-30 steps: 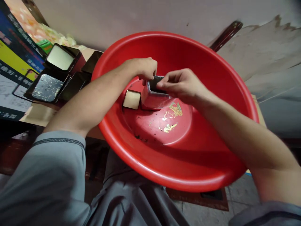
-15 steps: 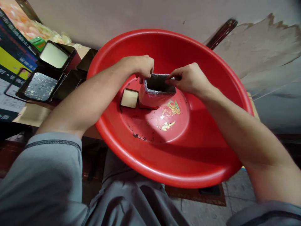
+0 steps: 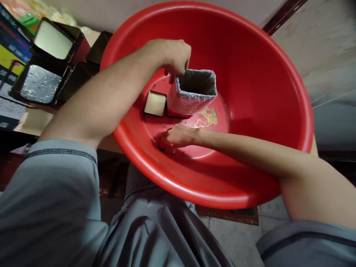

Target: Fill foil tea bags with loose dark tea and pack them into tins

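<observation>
A large red plastic basin [image 3: 211, 202] holds a foil-lined bag [image 3: 194, 104] standing upright with its square mouth open. My left hand [image 3: 178, 57] is closed on the bag's far left top edge, some fingers hanging outside it. On the basin floor, my right hand [image 3: 179, 136] is closed with its fingertips down among dark flakes [image 3: 161, 149]; what it pinches is hidden. Just left of the bag lies a small square lid [image 3: 155, 104] with a cream inner face and dark rim. A gold printed design [image 3: 208, 116] shows on the basin floor.
To the left, several open square tins stand on a table, including a tin with a pale lid [image 3: 54, 39] and a tin with a silver foil top [image 3: 41, 84]. A printed box [image 3: 12, 79] is beyond them. Behind the basin rises a wall [image 3: 333, 55] with peeling paint.
My right hand has left the bag's rim and moved down and left to the basin floor. My left hand stays on the bag. The view has shifted slightly.
</observation>
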The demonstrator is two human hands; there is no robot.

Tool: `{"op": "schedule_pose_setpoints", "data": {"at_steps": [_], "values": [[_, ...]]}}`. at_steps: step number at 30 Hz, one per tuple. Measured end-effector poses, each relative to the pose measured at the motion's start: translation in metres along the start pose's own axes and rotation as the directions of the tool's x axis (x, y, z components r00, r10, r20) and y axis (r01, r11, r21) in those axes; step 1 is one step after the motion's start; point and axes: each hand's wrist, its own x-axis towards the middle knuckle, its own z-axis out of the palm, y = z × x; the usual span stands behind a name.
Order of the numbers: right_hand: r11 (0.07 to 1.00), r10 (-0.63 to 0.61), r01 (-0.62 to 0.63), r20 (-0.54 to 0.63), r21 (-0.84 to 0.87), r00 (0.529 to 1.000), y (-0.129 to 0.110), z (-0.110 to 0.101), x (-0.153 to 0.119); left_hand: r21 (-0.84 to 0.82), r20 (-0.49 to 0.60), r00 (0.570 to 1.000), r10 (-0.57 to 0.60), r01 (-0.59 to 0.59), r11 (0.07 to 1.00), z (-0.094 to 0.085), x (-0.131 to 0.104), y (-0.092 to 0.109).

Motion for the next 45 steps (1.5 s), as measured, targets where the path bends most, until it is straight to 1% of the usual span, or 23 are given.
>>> {"op": "schedule_pose_setpoints", "data": {"at_steps": [2,6,9,11,13,18,23,26,31,33,35,38,40,43,45], "values": [[0.999,-0.049,0.049,0.062,0.01,0.997,-0.003,0.001,0.019,-0.003,-0.002,1.0,0.001,-0.001,1.0,0.0,0.0,0.001],[0.989,-0.077,0.096,0.166,-0.114,0.983,-0.009,-0.003,0.051,-0.003,-0.014,1.0,-0.004,0.004,1.0,0.001,0.003,0.0],[0.975,-0.142,0.165,0.15,-0.15,0.978,-0.01,-0.006,0.066,0.01,-0.014,1.0,0.006,-0.006,1.0,0.004,0.006,-0.001],[0.968,-0.179,0.199,0.137,-0.154,0.974,-0.007,-0.007,0.07,0.019,-0.012,1.0,-0.001,0.001,1.0,0.004,0.006,-0.001],[0.967,-0.189,0.209,0.141,-0.144,0.972,-0.004,-0.008,0.071,0.015,-0.016,1.0,-0.01,0.01,1.0,0.004,0.005,0.001],[0.982,-0.127,0.145,0.14,-0.122,0.982,-0.001,-0.014,0.074,0.052,-0.024,1.0,0.003,-0.002,0.999,0.002,0.004,0.003],[0.983,-0.051,0.064,0.075,-0.172,0.996,-0.003,-0.024,0.088,0.044,-0.007,1.0,-0.026,0.026,0.999,0.003,0.006,0.003],[0.984,0.002,0.012,0.079,-0.177,0.997,-0.005,-0.031,0.089,0.052,-0.006,1.0,-0.031,0.031,0.998,0.003,0.007,0.002],[0.989,0.026,-0.012,0.094,-0.147,0.995,-0.001,-0.036,0.087,0.036,0.001,0.998,-0.066,0.066,0.997,0.004,0.009,0.002],[0.992,0.036,-0.022,0.12,-0.122,0.992,0.003,-0.033,0.087,0.038,0.002,0.998,-0.061,0.061,0.997,0.004,0.008,0.002],[0.997,0.032,-0.025,0.102,-0.074,0.994,0.008,-0.025,0.084,0.049,0.003,0.999,-0.049,0.048,0.998,0.003,0.006,0.004],[0.998,0.014,-0.01,-0.051,0.065,0.999,0.018,-0.004,0.074,0.058,-0.004,1.0,-0.024,0.024,0.998,0.002,0.002,0.006],[0.983,-0.004,0.032,-0.153,0.183,0.988,0.023,0.011,0.067,0.05,-0.008,1.0,-0.01,0.01,0.999,0.002,0.002,0.006],[0.944,-0.022,0.102,-0.248,0.314,0.968,0.03,0.031,0.062,0.028,0.003,1.0,-0.002,0.002,1.0,0.002,0.003,0.004],[0.925,-0.017,0.126,-0.293,0.359,0.956,0.032,0.04,0.061,0.025,0.002,1.0,0.0,0.0,1.0,0.003,0.004,0.003]]}}
